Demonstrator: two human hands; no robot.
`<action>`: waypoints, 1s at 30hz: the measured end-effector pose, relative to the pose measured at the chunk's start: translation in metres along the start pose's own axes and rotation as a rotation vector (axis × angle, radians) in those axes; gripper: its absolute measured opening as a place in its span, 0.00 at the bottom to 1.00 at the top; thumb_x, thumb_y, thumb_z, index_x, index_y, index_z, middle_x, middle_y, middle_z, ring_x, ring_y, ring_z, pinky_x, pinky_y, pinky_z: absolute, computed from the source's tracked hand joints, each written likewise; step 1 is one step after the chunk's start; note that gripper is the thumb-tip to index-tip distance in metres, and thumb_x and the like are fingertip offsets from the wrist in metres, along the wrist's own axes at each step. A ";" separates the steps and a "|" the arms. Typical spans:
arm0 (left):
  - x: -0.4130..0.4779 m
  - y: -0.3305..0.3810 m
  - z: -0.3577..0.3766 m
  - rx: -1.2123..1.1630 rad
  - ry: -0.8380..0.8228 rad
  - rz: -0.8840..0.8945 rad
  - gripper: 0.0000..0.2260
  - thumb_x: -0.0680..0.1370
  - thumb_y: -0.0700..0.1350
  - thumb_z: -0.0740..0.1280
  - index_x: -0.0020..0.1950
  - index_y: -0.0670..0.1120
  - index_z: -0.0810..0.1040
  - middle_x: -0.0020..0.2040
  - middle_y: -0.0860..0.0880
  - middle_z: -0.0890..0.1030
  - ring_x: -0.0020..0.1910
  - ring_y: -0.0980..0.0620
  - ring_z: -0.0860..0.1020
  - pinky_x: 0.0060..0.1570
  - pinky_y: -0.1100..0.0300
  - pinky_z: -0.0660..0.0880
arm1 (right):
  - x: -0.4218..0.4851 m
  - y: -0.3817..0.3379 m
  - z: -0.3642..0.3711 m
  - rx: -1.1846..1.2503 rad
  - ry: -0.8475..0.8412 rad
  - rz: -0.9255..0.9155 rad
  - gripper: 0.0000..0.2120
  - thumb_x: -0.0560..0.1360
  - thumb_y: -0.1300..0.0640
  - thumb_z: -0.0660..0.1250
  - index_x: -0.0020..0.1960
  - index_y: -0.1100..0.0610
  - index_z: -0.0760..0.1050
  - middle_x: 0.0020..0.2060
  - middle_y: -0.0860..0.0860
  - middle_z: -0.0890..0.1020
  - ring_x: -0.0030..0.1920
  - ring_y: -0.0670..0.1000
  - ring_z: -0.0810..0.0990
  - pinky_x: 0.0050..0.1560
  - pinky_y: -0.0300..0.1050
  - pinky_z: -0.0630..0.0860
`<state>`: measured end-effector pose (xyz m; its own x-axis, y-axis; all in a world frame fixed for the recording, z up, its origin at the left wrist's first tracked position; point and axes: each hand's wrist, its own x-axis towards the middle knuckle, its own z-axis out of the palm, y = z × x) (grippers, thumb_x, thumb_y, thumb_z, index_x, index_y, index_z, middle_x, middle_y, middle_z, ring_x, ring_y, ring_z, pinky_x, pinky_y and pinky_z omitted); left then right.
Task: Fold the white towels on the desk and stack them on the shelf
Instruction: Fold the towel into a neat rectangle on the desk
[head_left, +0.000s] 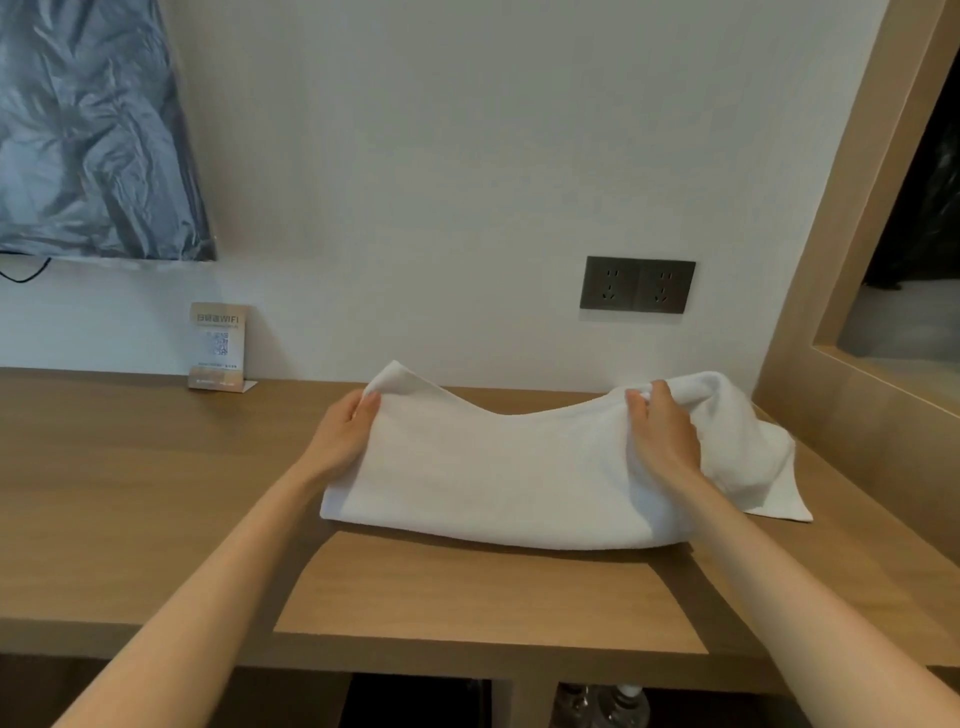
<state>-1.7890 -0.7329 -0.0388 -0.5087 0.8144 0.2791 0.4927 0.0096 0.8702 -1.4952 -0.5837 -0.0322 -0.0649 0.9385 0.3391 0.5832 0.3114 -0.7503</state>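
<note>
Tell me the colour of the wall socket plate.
Dark grey wall socket plate, seen in the head view.

- The towel lies on the desk, right of centre, its far edge lifted off the surface.
- The left hand grips the towel's far left corner; the right hand grips the far edge further right.
- Part of the towel lies bunched to the right of the right hand, near the frame.
- The sign stands at the desk's back edge against the wall, left of the towel and apart from it.
- The socket is on the wall above the towel.
- The screen hangs on the wall above and left of the sign.
- Bottles stand below the desk.
</note>
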 end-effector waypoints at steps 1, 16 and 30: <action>0.007 -0.004 0.005 -0.025 0.015 -0.025 0.14 0.83 0.49 0.53 0.58 0.43 0.74 0.50 0.48 0.77 0.44 0.53 0.74 0.40 0.62 0.69 | 0.006 -0.002 0.003 -0.009 0.000 -0.001 0.16 0.82 0.50 0.50 0.61 0.59 0.66 0.48 0.54 0.73 0.49 0.57 0.73 0.47 0.47 0.65; 0.057 -0.062 0.031 0.478 0.079 -0.260 0.16 0.78 0.50 0.60 0.34 0.43 0.71 0.33 0.47 0.75 0.33 0.48 0.72 0.31 0.59 0.64 | 0.040 0.043 0.048 -0.535 -0.012 -0.048 0.07 0.80 0.59 0.54 0.53 0.62 0.66 0.47 0.58 0.77 0.41 0.55 0.72 0.39 0.46 0.66; 0.044 -0.051 0.043 0.583 0.070 -0.167 0.17 0.80 0.42 0.56 0.69 0.43 0.66 0.63 0.38 0.73 0.62 0.38 0.71 0.58 0.48 0.69 | 0.006 0.010 0.045 -0.706 -0.226 -0.323 0.16 0.80 0.52 0.54 0.65 0.55 0.69 0.66 0.54 0.68 0.65 0.57 0.65 0.61 0.53 0.65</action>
<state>-1.8065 -0.6723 -0.0886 -0.6481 0.7345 0.2011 0.6975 0.4665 0.5440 -1.5259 -0.5677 -0.0633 -0.4356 0.8494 0.2979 0.8767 0.4754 -0.0735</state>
